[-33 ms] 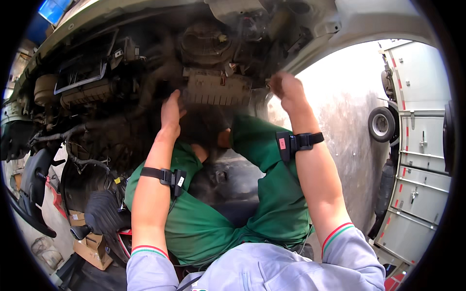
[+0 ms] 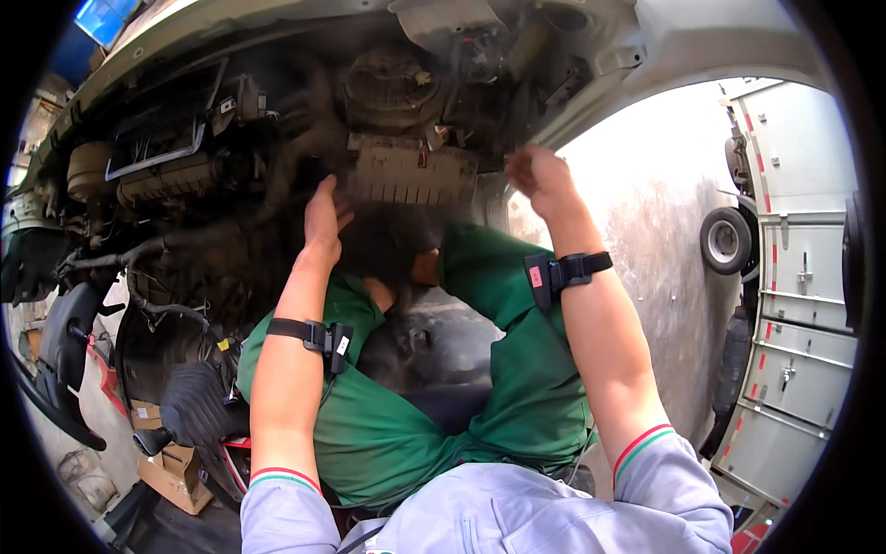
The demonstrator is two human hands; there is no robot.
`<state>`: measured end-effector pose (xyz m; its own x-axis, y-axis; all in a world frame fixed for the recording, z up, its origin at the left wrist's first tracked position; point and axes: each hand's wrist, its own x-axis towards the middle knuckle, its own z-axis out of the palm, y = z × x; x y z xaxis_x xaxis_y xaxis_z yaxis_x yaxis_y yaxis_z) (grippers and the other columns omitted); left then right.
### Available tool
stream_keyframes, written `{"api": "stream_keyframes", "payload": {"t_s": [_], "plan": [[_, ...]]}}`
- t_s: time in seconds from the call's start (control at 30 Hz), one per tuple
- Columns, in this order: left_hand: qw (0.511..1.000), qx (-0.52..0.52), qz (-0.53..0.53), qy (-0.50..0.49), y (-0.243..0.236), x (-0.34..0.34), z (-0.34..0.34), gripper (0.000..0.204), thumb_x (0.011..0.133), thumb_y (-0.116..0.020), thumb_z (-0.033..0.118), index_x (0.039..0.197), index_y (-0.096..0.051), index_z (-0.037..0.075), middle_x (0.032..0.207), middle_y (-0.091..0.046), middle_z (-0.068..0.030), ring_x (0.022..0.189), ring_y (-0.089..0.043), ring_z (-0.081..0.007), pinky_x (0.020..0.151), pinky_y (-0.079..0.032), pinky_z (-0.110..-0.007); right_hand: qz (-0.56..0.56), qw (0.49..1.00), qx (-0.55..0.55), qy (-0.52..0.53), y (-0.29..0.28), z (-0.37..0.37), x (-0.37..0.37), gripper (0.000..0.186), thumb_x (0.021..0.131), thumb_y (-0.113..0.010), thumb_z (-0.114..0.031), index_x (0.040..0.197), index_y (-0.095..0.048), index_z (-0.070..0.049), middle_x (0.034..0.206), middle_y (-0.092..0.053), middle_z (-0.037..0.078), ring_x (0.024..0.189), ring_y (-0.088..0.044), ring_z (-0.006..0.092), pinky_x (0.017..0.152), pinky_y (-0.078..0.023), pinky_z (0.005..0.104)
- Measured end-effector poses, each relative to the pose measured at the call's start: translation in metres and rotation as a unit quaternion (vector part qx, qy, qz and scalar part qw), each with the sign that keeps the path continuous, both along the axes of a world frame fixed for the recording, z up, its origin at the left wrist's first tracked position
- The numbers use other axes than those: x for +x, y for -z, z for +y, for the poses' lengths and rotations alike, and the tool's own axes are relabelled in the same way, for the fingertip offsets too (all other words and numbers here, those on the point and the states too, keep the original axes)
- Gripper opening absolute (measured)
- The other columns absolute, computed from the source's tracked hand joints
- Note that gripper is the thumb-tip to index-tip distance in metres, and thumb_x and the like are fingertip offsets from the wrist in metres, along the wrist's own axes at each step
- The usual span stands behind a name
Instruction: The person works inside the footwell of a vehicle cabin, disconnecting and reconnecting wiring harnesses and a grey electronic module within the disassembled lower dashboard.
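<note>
Well, I have both arms stretched up the frame, the forearms coming in from the lower edge. My left hand (image 2: pixel 322 220) is left of the centre, upright, its thumb and fingers parted, and I see nothing in its grasp. It is just beside the lower left corner of a ribbed housing (image 2: pixel 406 171), a dusty, brownish block in the upper middle of the frame; whether my fingertips touch anything in the dark there, I cannot tell. My right hand (image 2: pixel 546 183) is up to the right of that housing, in front of the edge of the bright doorway. Its fingers are bent and blurred, so I cannot tell whether they are clamped on something. A round casing (image 2: pixel 392 88) sits directly above the ribbed housing. Each of my forearms wears a black strap (image 2: pixel 293 330) with a small dark box on it. Below, my knees are apart in green trousers (image 2: pixel 378 429). At the left of the frame are a steering wheel (image 2: pixel 66 355), then a gear lever boot (image 2: pixel 197 402), with a cardboard box (image 2: pixel 175 487) under it at the lower left. Across the right edge stands a pale truck body (image 2: pixel 808 152), with a wheel (image 2: pixel 726 240) beside it
</note>
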<state>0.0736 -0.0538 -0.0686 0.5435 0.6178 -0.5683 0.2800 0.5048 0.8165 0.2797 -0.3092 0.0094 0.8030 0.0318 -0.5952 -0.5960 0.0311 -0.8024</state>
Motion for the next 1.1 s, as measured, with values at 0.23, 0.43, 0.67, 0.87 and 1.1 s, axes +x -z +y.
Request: {"api": "stream_keyframes", "payload": {"t_s": [0.23,0.43,0.67,0.87,1.1], "plan": [[0.994,-0.107,-0.024,-0.025,0.015,0.024,0.004,0.072,0.096,-0.045,0.048,0.148,-0.034,0.0,0.149,-0.042,-0.0174,0.14,-0.036,-0.0317,0.112,-0.033,-0.049,0.01,0.995,-0.083,-0.059,0.097,-0.005,0.02,0.018,0.092,-0.056,-0.02,0.094,-0.062,-0.003,0.087,-0.062,0.009,0.071,-0.058,0.0217,0.062,-0.047,0.0361],[0.983,-0.174,-0.052,-0.006,0.03,0.031,0.025,0.064,0.097,-0.042,0.045,0.147,-0.039,0.004,0.149,-0.044,-0.0143,0.138,-0.039,-0.0308,0.112,-0.031,-0.052,0.094,0.99,-0.089,-0.061,0.079,0.013,-0.002,0.044,0.09,-0.057,-0.036,0.114,-0.059,0.002,0.111,-0.061,0.013,0.09,-0.059,0.0258,0.072,-0.049,0.0354],[0.944,-0.271,-0.18,-0.052,0.037,0.053,0.017,0.046,0.096,-0.044,0.033,0.129,-0.055,0.005,0.139,-0.052,-0.0141,0.13,-0.049,-0.0306,0.105,-0.041,-0.052,0.124,0.986,0.048,-0.101,0.088,0.025,-0.019,0.049,0.092,-0.057,-0.038,0.127,-0.057,-0.004,0.12,-0.063,0.008,0.108,-0.057,0.0242,0.09,-0.047,0.0369],[0.966,-0.204,-0.13,-0.087,-0.012,0.054,-0.007,0.045,0.095,-0.044,0.036,0.126,-0.059,0.007,0.131,-0.058,-0.0108,0.125,-0.052,-0.0288,0.105,-0.041,-0.053,0.13,0.966,0.194,-0.106,0.057,0.03,-0.009,0.044,0.091,-0.061,-0.038,0.12,-0.063,-0.006,0.119,-0.066,0.009,0.11,-0.059,0.0242,0.094,-0.048,0.0389],[0.967,-0.224,-0.115,-0.047,-0.11,0.05,-0.022,0.053,0.093,-0.043,0.049,0.129,-0.059,0.015,0.131,-0.06,-0.005,0.126,-0.052,-0.027,0.11,-0.033,-0.053,0.013,0.965,0.236,-0.115,-0.023,0.018,-0.019,0.03,0.091,-0.063,-0.035,0.111,-0.066,-0.011,0.099,-0.069,0.007,0.09,-0.063,0.0226,0.082,-0.05,0.0407]]}}
